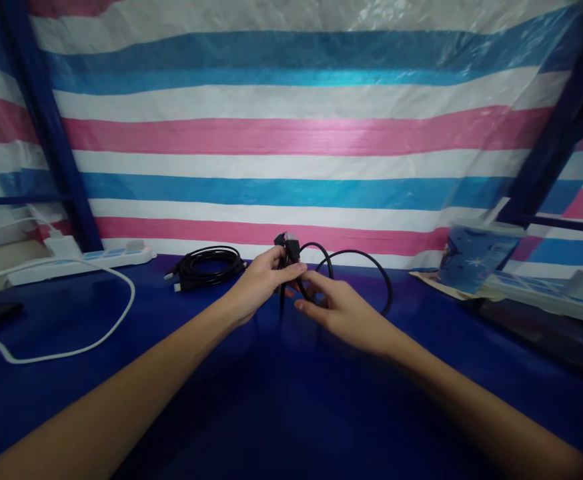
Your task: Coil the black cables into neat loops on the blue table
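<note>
Two hands meet mid-counter, both on one black cable (pixel 366 265). The left hand (pixel 261 281) is closed around the gathered strands, thumb on top, with the cable's connector ends (pixel 290 247) sticking up just above its fingers. The right hand (pixel 344 312) sits just beside it, palm down, fingers half curled and tips on the strands below the left hand's grip; can't tell if that is a firm pinch or only contact. Cable's free part arcs in two loops behind and right of the right hand, resting on the blue counter (pixel 281 413).

A coiled black cable (pixel 207 267) lies left of the left hand, near but apart. Farther left, a white power strip (pixel 91 259) lies along the back edge with a plug in it. A white cord (pixel 99 333) loops wide over the counter. At right a blue box (pixel 476 257) stands on clutter, details blurred. The striped tarp (pixel 291 133) in pink, white and blue hangs behind.
</note>
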A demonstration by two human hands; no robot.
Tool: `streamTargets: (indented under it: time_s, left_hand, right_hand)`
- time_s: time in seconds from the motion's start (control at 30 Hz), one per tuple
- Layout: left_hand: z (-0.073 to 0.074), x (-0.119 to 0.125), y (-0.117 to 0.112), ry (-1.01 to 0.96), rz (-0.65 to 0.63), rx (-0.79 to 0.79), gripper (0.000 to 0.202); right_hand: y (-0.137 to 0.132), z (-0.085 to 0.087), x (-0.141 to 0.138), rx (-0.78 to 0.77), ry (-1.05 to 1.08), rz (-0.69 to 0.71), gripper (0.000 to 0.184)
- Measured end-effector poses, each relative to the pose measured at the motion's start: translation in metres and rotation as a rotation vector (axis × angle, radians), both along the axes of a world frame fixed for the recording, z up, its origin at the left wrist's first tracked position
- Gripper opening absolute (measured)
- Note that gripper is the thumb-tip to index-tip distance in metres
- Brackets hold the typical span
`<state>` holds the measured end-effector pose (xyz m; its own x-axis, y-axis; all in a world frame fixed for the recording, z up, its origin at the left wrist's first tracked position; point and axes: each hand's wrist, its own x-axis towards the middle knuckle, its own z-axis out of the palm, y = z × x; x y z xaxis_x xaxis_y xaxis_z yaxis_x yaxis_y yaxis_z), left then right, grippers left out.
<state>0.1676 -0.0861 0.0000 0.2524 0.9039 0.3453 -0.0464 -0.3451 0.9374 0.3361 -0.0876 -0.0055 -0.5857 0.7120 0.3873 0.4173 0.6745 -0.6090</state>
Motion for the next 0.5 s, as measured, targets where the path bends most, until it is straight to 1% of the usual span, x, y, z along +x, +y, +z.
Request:
streamTargets:
  time_s: [0.07,0.13,0.2,0.23,0.3,0.33,0.4,0.43,0.5]
  left_hand:
    - [0.004,-0.002,-0.003,-0.01,0.003,-0.037,0.028]
    - [0.006,-0.001,-0.005,0.05,0.058,-0.047,0.036]
    - [0.004,0.002,-0.005,0.165,0.136,-0.037,0.043]
    - [0.001,0.005,-0.005,0.224,0.166,-0.024,0.046]
    - [-0.009,0.012,-0.005,0.326,0.177,0.018,0.054]
    - [-0.015,0.015,-0.004,0.39,0.155,0.036,0.056]
    - [-0.025,0.021,-0.003,0.545,0.086,0.052,0.053]
    - [-0.029,0.022,-0.003,0.611,0.052,0.044,0.051]
    - [-0.03,0.019,-0.003,0.672,0.017,0.045,0.047]
  right_hand:
    - [0.0,0.009,0.003,-0.05,0.234,-0.071,0.016]
    - [-0.001,0.021,0.01,-0.107,0.545,-0.151,0.015]
    - [-0.005,0.033,0.017,-0.128,0.787,-0.16,0.017]
    - [-0.008,0.038,0.019,-0.129,0.855,-0.136,0.02]
    - [-0.015,0.045,0.021,-0.143,0.892,-0.076,0.028]
    - [-0.018,0.046,0.021,-0.155,0.884,-0.059,0.03]
    - [-0.018,0.046,0.02,-0.152,0.869,-0.058,0.035]
    - [-0.015,0.045,0.021,-0.132,0.869,-0.082,0.037]
    - [-0.001,0.041,0.029,-0.063,0.861,-0.192,0.04]
